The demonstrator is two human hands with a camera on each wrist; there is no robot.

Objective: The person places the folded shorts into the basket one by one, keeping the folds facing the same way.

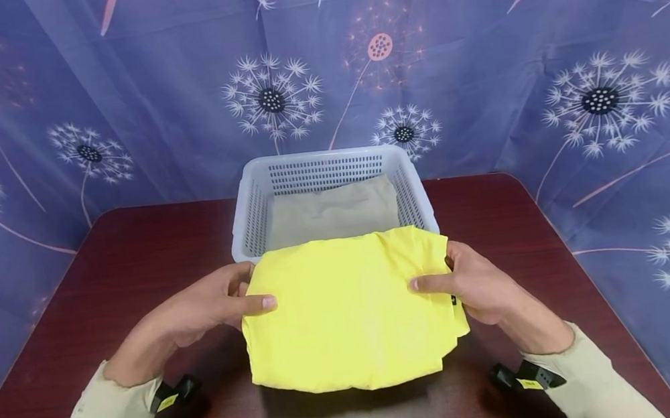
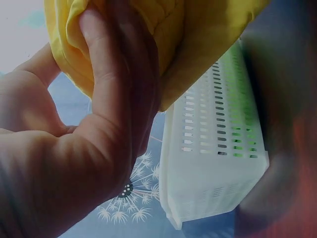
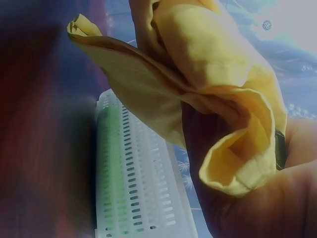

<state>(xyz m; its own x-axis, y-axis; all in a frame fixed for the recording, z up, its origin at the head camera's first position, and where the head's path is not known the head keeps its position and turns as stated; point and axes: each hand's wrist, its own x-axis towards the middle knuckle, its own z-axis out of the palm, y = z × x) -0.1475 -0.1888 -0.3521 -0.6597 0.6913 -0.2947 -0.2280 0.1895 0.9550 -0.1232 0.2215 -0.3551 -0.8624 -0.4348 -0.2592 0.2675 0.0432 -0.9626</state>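
A folded yellow garment [image 1: 347, 312] is held up above the table, just in front of the basket, its layers hanging a little uneven at the lower right. My left hand [image 1: 199, 309] pinches its left side, thumb on top and fingers underneath. On the opposite side my right hand [image 1: 481, 282] grips it the same way, beside a small black tag. In the left wrist view, bent fingers of the left hand [image 2: 111, 84] press into the yellow layers. A rolled, hemmed opening of the garment [image 3: 237, 158] shows in the right wrist view.
Behind the garment a pale perforated plastic basket [image 1: 242, 228] stands on the dark red table [image 1: 181, 250]. Inside lies a folded grey cloth [image 1: 336, 215]; something green shows through the basket's holes in both wrist views. A blue dandelion-print curtain [image 1: 177, 83] hangs around the table.
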